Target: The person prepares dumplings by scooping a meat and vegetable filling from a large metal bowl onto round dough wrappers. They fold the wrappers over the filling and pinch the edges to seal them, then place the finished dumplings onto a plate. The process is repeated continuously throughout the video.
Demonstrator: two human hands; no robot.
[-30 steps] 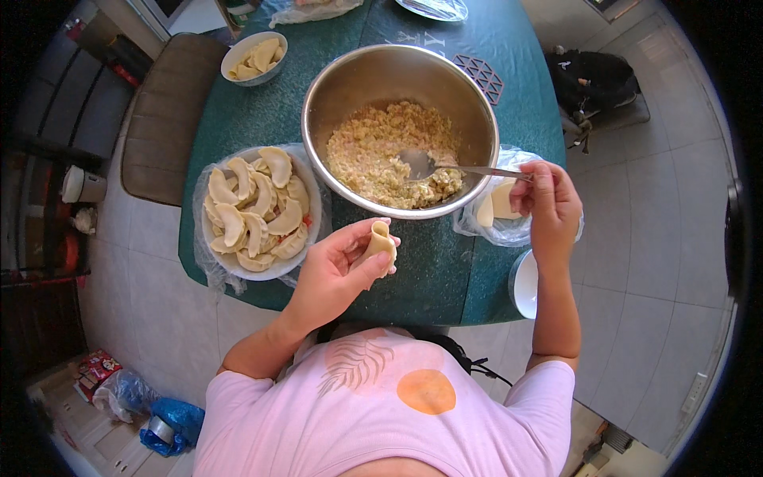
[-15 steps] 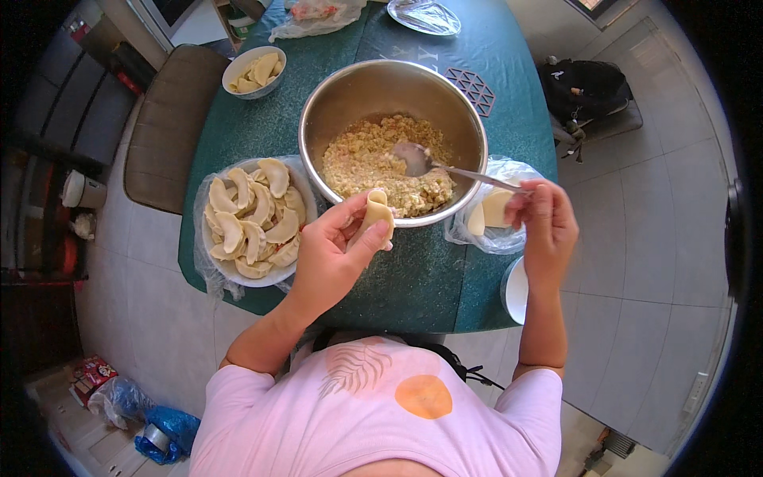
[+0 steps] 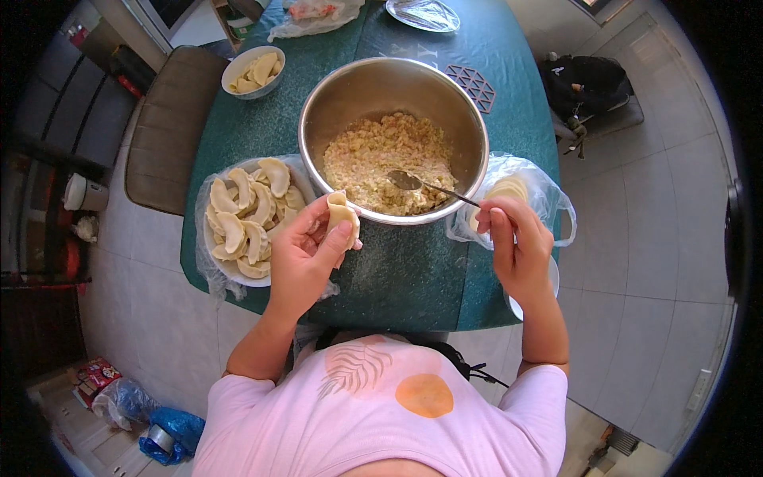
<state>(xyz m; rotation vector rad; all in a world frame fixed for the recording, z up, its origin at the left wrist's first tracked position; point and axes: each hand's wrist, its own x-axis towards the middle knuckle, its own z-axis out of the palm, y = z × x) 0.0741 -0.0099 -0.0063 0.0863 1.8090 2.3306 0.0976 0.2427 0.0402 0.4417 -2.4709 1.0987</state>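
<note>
Between the thumb and fingers of my left hand (image 3: 306,250) is a folded dumpling wrapper (image 3: 342,218), held upright at the near left of a large steel bowl (image 3: 315,119). Whether it has filling inside is hidden. My right hand (image 3: 517,242) grips the handle of a metal spoon (image 3: 407,181), its head resting on the pale minced filling (image 3: 381,151) in that bowl. Left of my left hand, a white plate in clear plastic is heaped with shaped dumplings (image 3: 242,215). Beyond my right hand, a plastic bag holds round dough wrappers (image 3: 509,189), partly covered by that hand.
At the table's far left stands a small bowl (image 3: 253,73) of dumplings. A white bowl (image 3: 553,278) sits under my right wrist at the near edge. Farther back are a hexagonal trivet (image 3: 473,86), a covered plate (image 3: 424,14) and a plastic bag (image 3: 316,17). A cushioned seat (image 3: 168,131) adjoins the left side.
My left hand has shifted left and slightly down with the wrapper, now over the dumpling plate's edge. My right hand has come inward and lower, and the spoon's head has moved down through the filling.
</note>
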